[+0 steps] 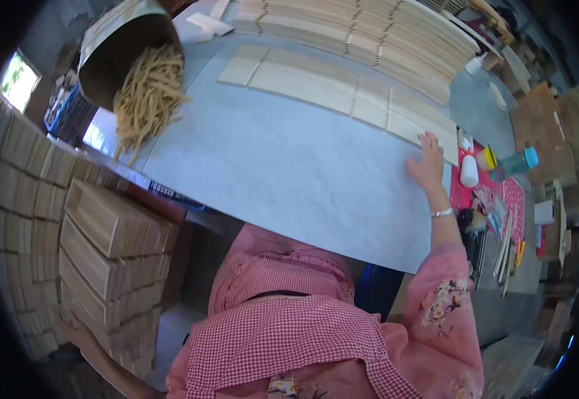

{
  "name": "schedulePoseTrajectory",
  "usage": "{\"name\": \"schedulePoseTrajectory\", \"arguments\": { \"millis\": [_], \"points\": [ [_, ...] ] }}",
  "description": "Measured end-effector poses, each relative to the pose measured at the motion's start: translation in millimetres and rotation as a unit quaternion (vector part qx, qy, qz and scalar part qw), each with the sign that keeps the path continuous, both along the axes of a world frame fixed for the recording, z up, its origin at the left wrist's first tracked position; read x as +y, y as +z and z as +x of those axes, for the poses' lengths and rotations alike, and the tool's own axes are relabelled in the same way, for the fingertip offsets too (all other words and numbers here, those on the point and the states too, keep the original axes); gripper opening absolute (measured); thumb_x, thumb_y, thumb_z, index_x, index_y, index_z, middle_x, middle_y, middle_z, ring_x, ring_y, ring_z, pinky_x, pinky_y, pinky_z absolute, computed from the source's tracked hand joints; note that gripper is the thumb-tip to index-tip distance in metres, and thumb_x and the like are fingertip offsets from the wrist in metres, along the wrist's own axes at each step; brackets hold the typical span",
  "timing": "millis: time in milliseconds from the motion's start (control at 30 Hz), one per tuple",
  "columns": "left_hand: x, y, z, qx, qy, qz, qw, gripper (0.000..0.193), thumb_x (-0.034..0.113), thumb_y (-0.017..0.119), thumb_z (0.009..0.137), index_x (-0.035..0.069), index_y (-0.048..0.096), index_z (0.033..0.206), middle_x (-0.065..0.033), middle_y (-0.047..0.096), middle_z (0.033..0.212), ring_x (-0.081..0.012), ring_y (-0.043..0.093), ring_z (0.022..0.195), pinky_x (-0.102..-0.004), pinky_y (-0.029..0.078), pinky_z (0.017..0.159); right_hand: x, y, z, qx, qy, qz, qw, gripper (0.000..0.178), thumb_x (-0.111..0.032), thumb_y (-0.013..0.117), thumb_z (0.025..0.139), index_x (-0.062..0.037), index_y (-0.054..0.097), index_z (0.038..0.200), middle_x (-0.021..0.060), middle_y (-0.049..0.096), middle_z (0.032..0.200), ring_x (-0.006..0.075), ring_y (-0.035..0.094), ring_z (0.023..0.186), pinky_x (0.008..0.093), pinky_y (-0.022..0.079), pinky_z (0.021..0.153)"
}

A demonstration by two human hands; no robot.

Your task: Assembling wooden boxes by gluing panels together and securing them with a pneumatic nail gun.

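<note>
My right hand (428,165) lies at the right end of the grey-white table, fingers apart, holding nothing. Its fingertips are at the near edge of a long, pale wooden strip (303,88) made of several flat panels laid end to end. Low on the left, my left hand (80,334) reaches down beside a stack of open wooden boxes (93,216). Its fingers look stretched out, though they are dim; I cannot tell whether they touch a box. Nothing shows in that hand.
A tipped container (96,56) spills tan strips (150,93) onto the table's far left. Stacked wooden slats (363,30) line the back. On the right are a white bottle (468,171), a teal bottle (516,163) and a pink cloth (461,193). More boxes (20,193) rise at far left.
</note>
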State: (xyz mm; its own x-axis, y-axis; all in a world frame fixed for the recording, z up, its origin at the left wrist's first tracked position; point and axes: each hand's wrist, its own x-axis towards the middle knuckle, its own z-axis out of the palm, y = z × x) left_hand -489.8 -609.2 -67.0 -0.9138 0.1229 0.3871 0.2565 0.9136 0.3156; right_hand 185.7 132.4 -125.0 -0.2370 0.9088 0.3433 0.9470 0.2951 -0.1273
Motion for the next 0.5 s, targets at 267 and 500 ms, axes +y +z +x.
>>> {"name": "schedulePoseTrajectory", "arguments": {
  "millis": [267,500],
  "points": [
    [361.2,35.3,132.5,0.057,-0.339,-0.012,0.939,0.050,0.013,0.061,0.095,0.004,0.052,0.144,-0.0174,0.050,0.150,-0.0337,0.046,0.138,-0.0421,0.037,0.114,28.8,-3.9,26.9,-0.090,0.031,-0.114,0.989,0.042,-0.007,0.066,0.075,-0.0073,0.058,0.116,0.0111,0.054,0.122,0.0370,0.056,0.103,0.0442,0.049,0.092],
    [589.7,-9.6,184.3,0.062,-0.670,-0.022,0.740,0.070,0.002,0.065,0.081,0.005,0.045,0.148,-0.0141,0.037,0.160,-0.0344,0.038,0.145,-0.0456,0.035,0.116,-19.2,43.4,19.1,-0.066,0.152,-0.019,0.986,0.025,-0.013,0.070,0.082,-0.0076,0.057,0.102,0.0104,0.057,0.111,0.0334,0.057,0.098,0.0420,0.049,0.084]
  ]
}}
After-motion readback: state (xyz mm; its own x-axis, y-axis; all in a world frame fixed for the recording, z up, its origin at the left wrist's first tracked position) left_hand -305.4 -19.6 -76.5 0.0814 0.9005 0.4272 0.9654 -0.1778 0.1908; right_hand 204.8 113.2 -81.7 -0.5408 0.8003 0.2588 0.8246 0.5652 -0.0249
